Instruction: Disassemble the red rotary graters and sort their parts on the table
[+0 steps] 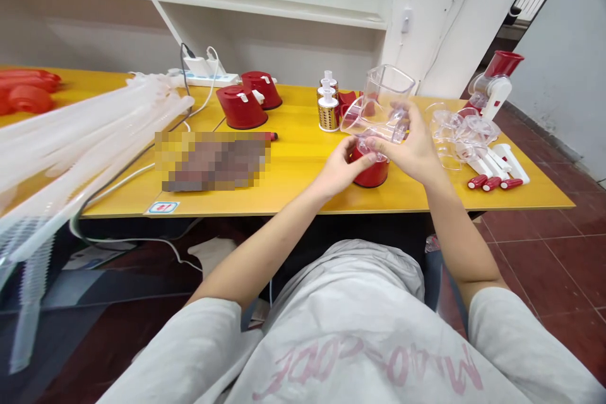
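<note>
Right of centre, the left hand and right hand together grip a clear plastic grater housing over a red base — contact hidden by fingers. Grating drums stand behind, clear housings at right; pixelation masks an item left of centre.

From far off, I see pink letters upside down on the white T-shirt. They start with "M" and seem to end in "CODE"; I can't make out the middle. The sticker on the yellow table is too small to read.
</note>
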Motion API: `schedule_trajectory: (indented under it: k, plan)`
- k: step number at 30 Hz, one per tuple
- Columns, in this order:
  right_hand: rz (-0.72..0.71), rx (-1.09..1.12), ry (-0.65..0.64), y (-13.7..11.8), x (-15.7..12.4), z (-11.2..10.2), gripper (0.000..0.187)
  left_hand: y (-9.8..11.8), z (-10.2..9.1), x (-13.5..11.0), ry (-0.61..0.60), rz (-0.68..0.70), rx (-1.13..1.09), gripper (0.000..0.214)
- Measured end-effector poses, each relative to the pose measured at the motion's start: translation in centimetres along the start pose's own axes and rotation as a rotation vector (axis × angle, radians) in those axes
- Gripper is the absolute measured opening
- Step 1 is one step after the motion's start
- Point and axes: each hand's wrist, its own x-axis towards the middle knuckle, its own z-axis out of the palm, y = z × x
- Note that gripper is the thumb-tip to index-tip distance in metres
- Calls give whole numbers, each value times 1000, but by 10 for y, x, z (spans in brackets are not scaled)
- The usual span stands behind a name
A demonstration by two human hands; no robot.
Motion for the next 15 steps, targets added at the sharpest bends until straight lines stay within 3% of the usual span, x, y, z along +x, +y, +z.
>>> schedule_trajectory:
  k: [3,5,8,11,15]
  plan:
    - [-24,-32,73,-6,-18,0,104,-4,26,-15,-27,76,102,114]
    - [-40,-51,101,-16,-29,5,99,-9,40,-22,33,116,166,116]
    - [-46,-83,123,-31,-37,14,94,-16,55,-25,149,151,205,102]
    - [-30,-101,125,-37,-38,18,89,-22,63,-23,202,174,184,90]
    - [-8,-87,121,-30,-33,18,86,-24,63,-22,214,139,208,102]
